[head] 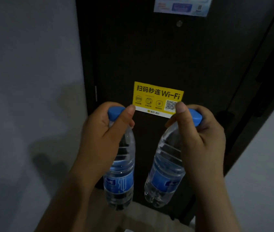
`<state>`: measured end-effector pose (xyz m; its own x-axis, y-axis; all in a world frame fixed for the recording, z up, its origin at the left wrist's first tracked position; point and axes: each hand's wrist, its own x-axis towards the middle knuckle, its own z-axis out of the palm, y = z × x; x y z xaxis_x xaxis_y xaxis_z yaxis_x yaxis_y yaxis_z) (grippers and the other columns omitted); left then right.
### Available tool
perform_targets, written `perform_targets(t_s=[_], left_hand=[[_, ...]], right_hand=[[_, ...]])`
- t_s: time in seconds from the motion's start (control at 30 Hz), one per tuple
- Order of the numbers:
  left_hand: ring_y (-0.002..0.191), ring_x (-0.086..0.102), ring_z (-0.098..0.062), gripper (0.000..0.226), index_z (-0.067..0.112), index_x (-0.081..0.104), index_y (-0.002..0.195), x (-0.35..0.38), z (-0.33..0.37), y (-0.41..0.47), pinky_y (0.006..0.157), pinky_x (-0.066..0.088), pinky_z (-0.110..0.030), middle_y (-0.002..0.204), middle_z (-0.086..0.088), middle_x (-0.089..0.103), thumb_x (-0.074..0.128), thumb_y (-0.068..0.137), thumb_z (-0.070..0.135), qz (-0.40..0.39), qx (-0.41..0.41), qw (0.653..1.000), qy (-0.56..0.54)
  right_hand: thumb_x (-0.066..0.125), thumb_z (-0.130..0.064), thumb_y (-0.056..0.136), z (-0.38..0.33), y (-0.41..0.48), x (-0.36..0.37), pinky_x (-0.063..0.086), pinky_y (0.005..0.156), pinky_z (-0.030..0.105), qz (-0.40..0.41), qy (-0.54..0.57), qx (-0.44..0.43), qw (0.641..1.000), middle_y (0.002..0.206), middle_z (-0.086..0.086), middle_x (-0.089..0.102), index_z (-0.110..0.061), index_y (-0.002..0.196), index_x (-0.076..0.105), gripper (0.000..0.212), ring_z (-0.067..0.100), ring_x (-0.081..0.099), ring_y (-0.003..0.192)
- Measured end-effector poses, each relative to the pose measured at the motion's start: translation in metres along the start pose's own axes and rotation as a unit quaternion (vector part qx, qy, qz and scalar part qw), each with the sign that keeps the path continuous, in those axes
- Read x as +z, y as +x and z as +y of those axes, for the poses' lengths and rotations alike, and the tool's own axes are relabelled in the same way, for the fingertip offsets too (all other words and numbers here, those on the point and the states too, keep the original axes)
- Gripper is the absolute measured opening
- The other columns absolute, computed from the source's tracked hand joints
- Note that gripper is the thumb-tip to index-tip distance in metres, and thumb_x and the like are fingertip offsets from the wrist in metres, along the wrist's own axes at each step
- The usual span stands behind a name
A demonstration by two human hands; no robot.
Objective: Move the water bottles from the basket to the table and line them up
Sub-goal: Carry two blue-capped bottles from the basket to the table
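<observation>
Head view: your left hand [102, 141] and right hand [201, 139] each grip a water bottle's neck, left bottle [121, 178] and right bottle [164, 176], fingers clenched, before a dark door [149, 56].

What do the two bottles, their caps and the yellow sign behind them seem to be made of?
Left bottle and right bottle: thin clear plastic, glossy; the ribbed walls are see-through with bright glints. Left cap and right cap: opaque blue plastic, smooth and fairly matte. Yellow Wi-Fi sign: probably a printed paper or vinyl sticker, lying flat on the dark door; which one is unclear.
</observation>
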<state>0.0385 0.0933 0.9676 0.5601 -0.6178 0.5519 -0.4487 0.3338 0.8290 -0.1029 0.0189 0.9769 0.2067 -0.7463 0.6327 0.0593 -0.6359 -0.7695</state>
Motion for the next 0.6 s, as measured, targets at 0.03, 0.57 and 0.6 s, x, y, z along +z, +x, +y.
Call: perform_targets(t_s=[0.03,0.57,0.6], left_hand=[[0.068,0.063,-0.003,0.036,0.013,0.062,0.082,0.001,0.001,-0.002,0.059,0.046,-0.006,0.075,0.007,0.066,0.05,0.083,0.047,0.014,-0.01,1.0,0.001],[0.068,0.061,-0.002,0.036,0.01,0.064,0.075,-0.05,0.059,-0.097,0.063,0.041,-0.004,0.073,0.005,0.066,0.052,0.086,0.042,0.317,-0.036,0.912,0.258],[0.068,0.06,-0.001,0.036,0.011,0.064,0.074,-0.058,0.066,-0.107,0.063,0.041,-0.004,0.074,0.006,0.066,0.051,0.086,0.043,0.335,-0.036,0.902,0.27]], right_hand=[[0.051,-0.052,0.087,0.003,0.002,0.001,0.05,0.054,0.015,-0.01,0.004,0.002,1.0,0.077,0.0,0.064,-0.029,0.08,0.059,0.025,0.013,0.062,0.064],[0.049,-0.053,0.084,-0.016,-0.023,0.062,0.045,0.054,0.006,-0.28,0.234,-0.018,0.931,0.078,-0.006,0.064,-0.018,0.081,0.06,0.037,0.005,0.062,0.063],[0.049,-0.056,0.082,-0.024,-0.03,0.068,0.045,0.053,0.006,-0.298,0.25,-0.014,0.921,0.078,-0.006,0.064,-0.018,0.08,0.059,0.039,0.005,0.061,0.061]])
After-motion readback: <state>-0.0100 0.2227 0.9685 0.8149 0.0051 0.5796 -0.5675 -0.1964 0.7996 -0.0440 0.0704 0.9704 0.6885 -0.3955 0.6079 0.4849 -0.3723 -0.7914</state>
